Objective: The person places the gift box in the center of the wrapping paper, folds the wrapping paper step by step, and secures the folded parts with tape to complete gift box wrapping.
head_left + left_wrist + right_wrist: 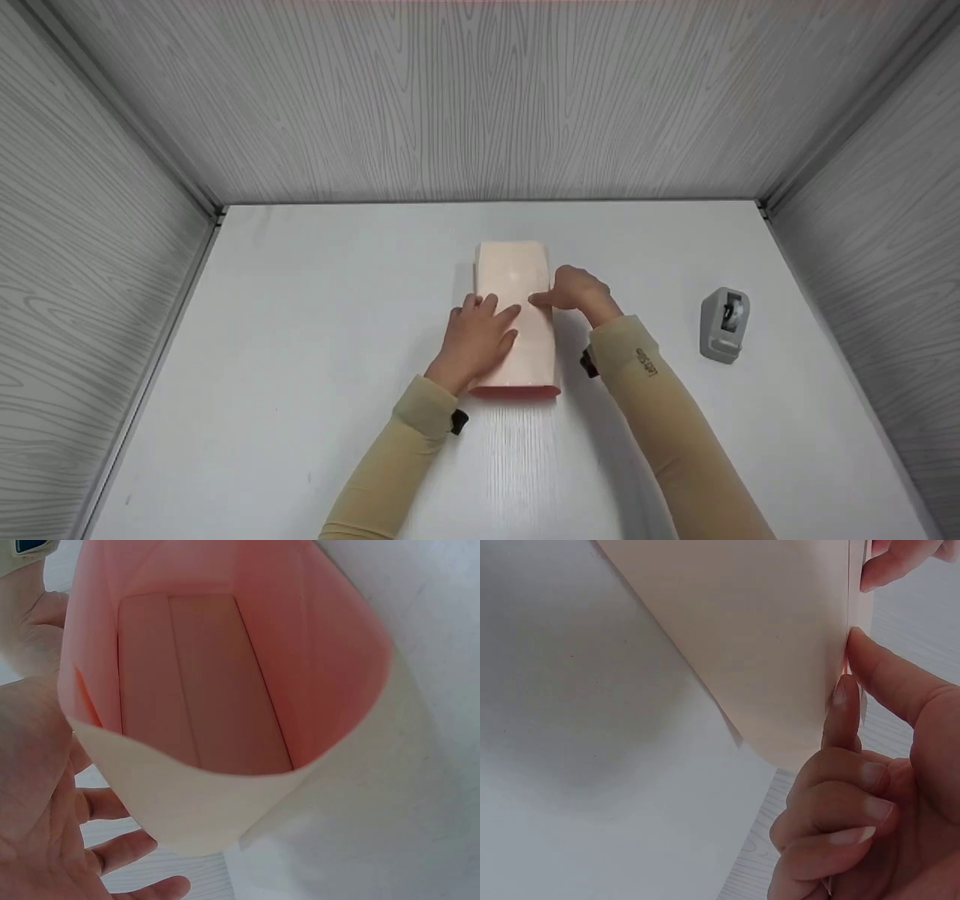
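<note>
A folded paper sleeve (516,274), pale peach outside and pink inside, lies lengthwise on the white table. Its near end gapes, and the left wrist view looks into this pink mouth (322,637). My left hand (476,337) rests on its left side with fingers spread; in the left wrist view several fingers (124,851) extend beside the paper. From the right, my right hand (576,289) pinches the sleeve's long edge. The right wrist view has its thumb and index finger (844,701) at that edge, with the other fingers curled. The sleeve's underside is hidden.
A grey tape dispenser (724,326) with a roll in it stands on the right side of the white table (300,300). Grey wood-grain panels (480,105) enclose the table at the back and both sides.
</note>
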`<action>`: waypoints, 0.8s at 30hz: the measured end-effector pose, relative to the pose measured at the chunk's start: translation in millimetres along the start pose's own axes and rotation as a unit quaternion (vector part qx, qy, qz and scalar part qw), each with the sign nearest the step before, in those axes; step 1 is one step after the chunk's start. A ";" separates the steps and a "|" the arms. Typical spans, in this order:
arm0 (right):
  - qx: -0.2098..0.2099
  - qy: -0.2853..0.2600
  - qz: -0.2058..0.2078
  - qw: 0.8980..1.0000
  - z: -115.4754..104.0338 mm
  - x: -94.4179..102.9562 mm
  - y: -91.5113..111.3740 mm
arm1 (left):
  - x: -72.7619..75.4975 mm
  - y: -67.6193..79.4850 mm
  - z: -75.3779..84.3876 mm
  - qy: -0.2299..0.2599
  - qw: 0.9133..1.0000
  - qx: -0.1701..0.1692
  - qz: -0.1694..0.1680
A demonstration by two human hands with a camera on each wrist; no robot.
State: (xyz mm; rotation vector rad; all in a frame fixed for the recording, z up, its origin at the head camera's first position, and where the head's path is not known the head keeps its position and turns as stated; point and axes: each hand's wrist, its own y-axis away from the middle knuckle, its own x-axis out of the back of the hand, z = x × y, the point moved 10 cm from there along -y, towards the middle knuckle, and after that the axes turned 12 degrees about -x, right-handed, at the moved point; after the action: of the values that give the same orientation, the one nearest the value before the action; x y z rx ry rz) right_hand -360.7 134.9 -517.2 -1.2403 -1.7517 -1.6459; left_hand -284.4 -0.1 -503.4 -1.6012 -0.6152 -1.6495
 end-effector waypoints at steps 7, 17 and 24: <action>-0.001 -0.001 -0.013 1.000 4.2 -2.8 -2.7 | -2.3 1.1 0.2 -0.012 1.000 -0.004 -0.010; 0.000 -0.128 -0.064 0.990 35.4 -26.7 -27.0 | -3.0 0.5 -3.6 -0.008 1.000 0.008 -0.014; 0.079 -0.196 -0.075 0.974 52.6 -32.1 -27.8 | -3.5 0.9 -2.3 -0.002 1.000 0.010 -0.022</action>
State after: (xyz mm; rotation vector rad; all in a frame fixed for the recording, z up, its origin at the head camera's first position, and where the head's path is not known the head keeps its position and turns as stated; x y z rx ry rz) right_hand -353.9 177.7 -569.2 -1.4617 -2.2140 -1.3703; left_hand -285.4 -1.8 -507.1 -1.5875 -0.6709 -1.6670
